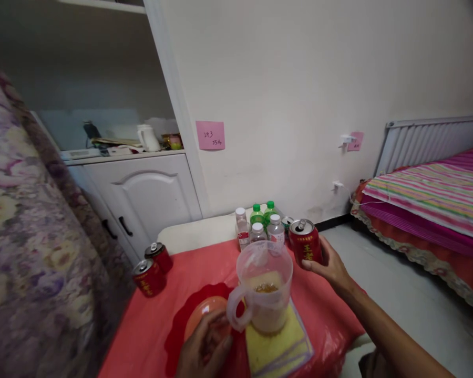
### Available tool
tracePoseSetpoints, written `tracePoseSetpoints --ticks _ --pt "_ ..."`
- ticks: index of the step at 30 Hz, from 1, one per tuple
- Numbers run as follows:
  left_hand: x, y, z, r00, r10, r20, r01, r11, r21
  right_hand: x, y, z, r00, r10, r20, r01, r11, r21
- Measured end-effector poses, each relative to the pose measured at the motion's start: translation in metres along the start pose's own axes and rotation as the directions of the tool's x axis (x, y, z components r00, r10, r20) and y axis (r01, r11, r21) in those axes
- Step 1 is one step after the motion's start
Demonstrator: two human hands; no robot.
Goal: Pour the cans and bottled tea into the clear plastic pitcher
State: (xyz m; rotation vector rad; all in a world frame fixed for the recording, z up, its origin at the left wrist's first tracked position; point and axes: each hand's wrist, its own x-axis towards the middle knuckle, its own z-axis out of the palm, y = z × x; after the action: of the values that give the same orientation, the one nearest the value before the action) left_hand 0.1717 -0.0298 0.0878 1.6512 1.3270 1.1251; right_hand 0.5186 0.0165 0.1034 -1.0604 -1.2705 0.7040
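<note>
My right hand is closed around a red drink can with gold lettering. The can is upright, its pull tab raised, to the right of a translucent plastic jug. Some amber liquid shows inside the jug, which stands on a folded yellow cloth. Just left of the jug's handle is my left hand, its fingers loosely curled and apart, with nothing visible in them. Beneath that hand lies an orange plate or lid on a red scalloped mat.
Two more red cans stand at the table's left. Several bottles, some with green caps, are grouped at the back. A red cover lies over the table. Floral curtain hangs left; a bed is on the right.
</note>
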Motion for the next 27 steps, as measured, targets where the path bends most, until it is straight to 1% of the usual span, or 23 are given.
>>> tracePoseSetpoints --ticks 2,4,7,11,14,16,18,23,27 --pt "0.002 0.002 0.0 0.998 -0.013 0.063 0.012 1.0 0.01 0.003 -0.006 -0.002 1.0 -0.01 -0.014 0.01 1.0 -0.018" --pt "0.003 0.005 0.0 0.995 -0.02 0.102 0.019 1.0 0.015 0.007 -0.016 -0.004 1.0 -0.025 -0.019 0.025 0.999 -0.027" --pt "0.005 0.012 0.003 0.992 0.003 0.127 -0.005 1.0 0.018 0.013 -0.032 -0.008 0.998 -0.053 -0.016 0.052 0.997 -0.053" --pt "0.007 0.024 0.006 0.982 0.027 0.185 -0.041 0.997 0.072 0.021 -0.054 -0.008 0.996 -0.092 -0.004 0.09 0.986 -0.14" --pt "0.011 0.03 0.005 0.98 0.083 0.181 -0.102 0.99 0.095 0.028 -0.064 -0.005 0.994 -0.113 0.006 0.112 0.972 -0.207" --pt "0.013 0.031 0.005 0.978 0.129 0.162 -0.147 0.984 0.101 0.032 -0.067 -0.004 0.993 -0.119 0.008 0.117 0.967 -0.227" --pt "0.016 0.03 0.005 0.977 0.145 0.158 -0.164 0.98 0.112 0.035 -0.066 -0.002 0.993 -0.12 0.009 0.119 0.965 -0.235" --pt "0.018 0.019 0.004 0.976 0.125 0.178 -0.148 0.982 0.118 0.032 -0.062 0.003 0.993 -0.114 0.024 0.116 0.963 -0.245" --pt "0.014 0.01 0.001 0.972 0.131 0.194 -0.153 0.983 0.105 0.026 -0.063 0.009 0.987 -0.16 0.031 0.162 0.949 -0.27"
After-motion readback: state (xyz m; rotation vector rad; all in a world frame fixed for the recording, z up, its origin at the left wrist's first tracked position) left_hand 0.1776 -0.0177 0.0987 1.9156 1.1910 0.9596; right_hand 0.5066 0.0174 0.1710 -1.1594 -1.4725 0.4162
